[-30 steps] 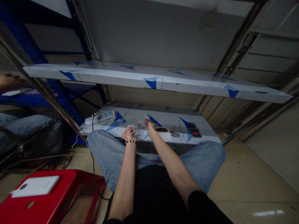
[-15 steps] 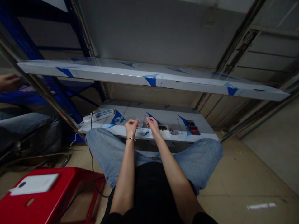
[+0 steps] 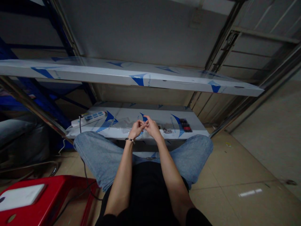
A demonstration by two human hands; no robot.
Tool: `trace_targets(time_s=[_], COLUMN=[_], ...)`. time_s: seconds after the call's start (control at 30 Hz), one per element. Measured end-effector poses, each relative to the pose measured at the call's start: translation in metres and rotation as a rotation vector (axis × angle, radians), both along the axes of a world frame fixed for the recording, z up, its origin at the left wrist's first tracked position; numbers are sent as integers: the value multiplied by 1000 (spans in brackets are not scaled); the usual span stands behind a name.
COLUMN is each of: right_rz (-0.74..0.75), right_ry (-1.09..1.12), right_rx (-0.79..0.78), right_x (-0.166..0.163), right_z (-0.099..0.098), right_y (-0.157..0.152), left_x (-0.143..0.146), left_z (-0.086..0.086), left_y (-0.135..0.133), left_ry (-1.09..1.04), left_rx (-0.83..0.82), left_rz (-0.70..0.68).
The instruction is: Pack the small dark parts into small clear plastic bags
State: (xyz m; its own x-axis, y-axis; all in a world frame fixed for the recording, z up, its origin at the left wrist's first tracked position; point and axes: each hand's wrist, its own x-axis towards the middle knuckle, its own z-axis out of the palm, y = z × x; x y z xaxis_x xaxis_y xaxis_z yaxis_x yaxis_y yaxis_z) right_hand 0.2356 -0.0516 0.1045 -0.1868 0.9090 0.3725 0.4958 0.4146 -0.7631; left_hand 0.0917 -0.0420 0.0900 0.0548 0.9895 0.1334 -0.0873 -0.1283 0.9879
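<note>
My left hand, below a dark beaded bracelet, is closed with its fingertips pinched. Against it rests my right hand, also closed at the fingertips, its index finger bent on top. Whatever is between the fingers is too small to make out. Both hands are over the front part of the lower shelf. Just right of my right hand lies a small clear bag with dark bits. Clear plastic bags lie left of my left hand.
A white power strip is on the shelf's left end. At its right lies a blurred dark and red item. An upper shelf crosses above. A red stool holds a white box-like device; a black cable hangs nearby.
My hands were a little apart and have come together, fingertips touching. The view has shifted to the right, and the other person's hand at the left has gone out of sight.
</note>
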Motion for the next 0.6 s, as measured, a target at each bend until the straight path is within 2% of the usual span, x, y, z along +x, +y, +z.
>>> trace_targets(time_s=[0.07,0.13,0.27,0.37,0.43,0.5,0.6], right_rz=[-38,-103,-275,-339,-310,-229,-93], right_ry=[9,40,16,51,207,410,595], right_rx=[2,-17,-77,-145,-232,-332,-418], right_x=[-1,-3,-6,-4,-1,5,13], right_z=[2,3,2,-2,-4,-5,-6], right_y=[0,0,0,2,5,7,8], left_x=[-1,-2,-3,-5,-8,-10,-9], left_z=[3,6,6,5,5,4,2], left_y=[0,0,0,-5,-9,-13,-16], left_ry=[-3,62,417,602,684,779,886], left_rx=[19,53,111,300,395,403,409], left_rz=[-17,25,172,146,61,-5,-11])
